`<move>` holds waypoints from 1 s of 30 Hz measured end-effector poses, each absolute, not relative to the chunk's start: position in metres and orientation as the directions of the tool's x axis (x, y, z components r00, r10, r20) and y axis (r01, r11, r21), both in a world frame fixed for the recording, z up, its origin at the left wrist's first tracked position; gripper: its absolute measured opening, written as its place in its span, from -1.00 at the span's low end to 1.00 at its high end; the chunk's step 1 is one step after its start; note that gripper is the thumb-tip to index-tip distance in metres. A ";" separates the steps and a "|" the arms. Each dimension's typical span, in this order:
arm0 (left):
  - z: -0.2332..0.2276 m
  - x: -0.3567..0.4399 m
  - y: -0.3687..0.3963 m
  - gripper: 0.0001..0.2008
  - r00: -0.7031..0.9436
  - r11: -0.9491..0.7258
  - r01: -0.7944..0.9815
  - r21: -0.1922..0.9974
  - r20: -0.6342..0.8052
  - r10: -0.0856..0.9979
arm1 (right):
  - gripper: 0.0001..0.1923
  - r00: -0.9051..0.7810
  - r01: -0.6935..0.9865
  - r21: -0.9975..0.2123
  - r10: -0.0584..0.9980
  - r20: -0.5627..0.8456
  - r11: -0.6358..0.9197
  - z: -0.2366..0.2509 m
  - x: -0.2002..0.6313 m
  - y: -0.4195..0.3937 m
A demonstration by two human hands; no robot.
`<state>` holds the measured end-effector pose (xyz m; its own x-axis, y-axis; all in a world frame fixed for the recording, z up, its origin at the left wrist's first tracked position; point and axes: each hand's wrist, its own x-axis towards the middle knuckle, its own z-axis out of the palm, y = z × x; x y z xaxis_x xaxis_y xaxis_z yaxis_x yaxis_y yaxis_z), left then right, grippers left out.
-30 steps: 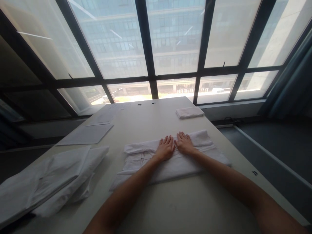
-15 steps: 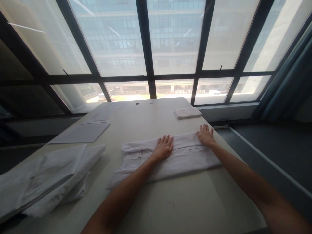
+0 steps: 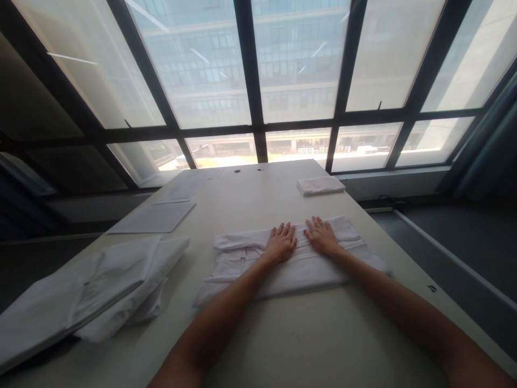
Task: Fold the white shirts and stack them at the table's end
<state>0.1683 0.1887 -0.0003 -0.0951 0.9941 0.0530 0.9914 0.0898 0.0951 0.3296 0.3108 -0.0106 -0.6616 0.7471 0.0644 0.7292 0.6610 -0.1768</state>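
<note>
A white folded garment (image 3: 307,275) lies across the table in front of me, longer from side to side than from front to back. Both palms press on it from above. My left hand (image 3: 281,242) rests flat near its middle with fingers stretched out. Close by on the right, my right hand (image 3: 321,235) lies flat too, its fingers slightly spread toward the far edge. A small gap separates the two hands. Neither one grasps the cloth. My forearms cover part of the garment's near side.
A larger heap of white folded cloth (image 3: 117,280) sits on the left of the white table (image 3: 258,207). Paper sheets (image 3: 155,217) lie behind it. A small folded white cloth (image 3: 321,186) is near the far right edge. Windows (image 3: 301,59) rise beyond the table.
My right hand has slid left from the garment's right end toward its middle, beside my left hand. The left hand stays at about the same spot on the cloth. The view has shifted slightly.
</note>
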 end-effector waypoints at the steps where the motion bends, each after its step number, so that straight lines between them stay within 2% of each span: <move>1: 0.000 0.168 0.189 -0.38 -0.098 0.093 0.990 0.102 0.042 0.994 | -0.34 -0.640 0.749 -0.174 0.766 0.060 0.640 -0.011 0.335 0.317; 4: 0.003 0.168 0.190 -0.36 -0.098 0.097 0.987 0.128 -0.005 0.995 | -0.33 -0.590 0.789 -0.169 0.805 0.060 0.591 -0.014 0.346 0.329; 9: 0.011 0.156 0.180 -0.27 -0.106 0.120 0.982 0.145 -0.102 0.989 | -0.34 -0.595 0.784 -0.151 0.798 0.096 0.602 -0.015 0.348 0.329; 15: 0.022 0.102 0.129 -0.23 -0.272 0.286 0.956 0.063 -0.178 0.946 | -0.35 -0.596 0.785 -0.139 0.798 0.096 0.603 -0.015 0.348 0.328; 21: 0.027 0.046 0.076 -0.28 -0.376 0.382 0.924 0.004 -0.172 0.911 | -0.35 -0.603 0.779 -0.135 0.790 0.109 0.613 -0.020 0.347 0.331; 30: 0.017 0.040 0.066 -0.34 -0.378 0.379 0.925 -0.007 -0.094 0.921 | -0.33 -0.630 0.762 -0.110 0.770 0.098 0.638 -0.022 0.348 0.339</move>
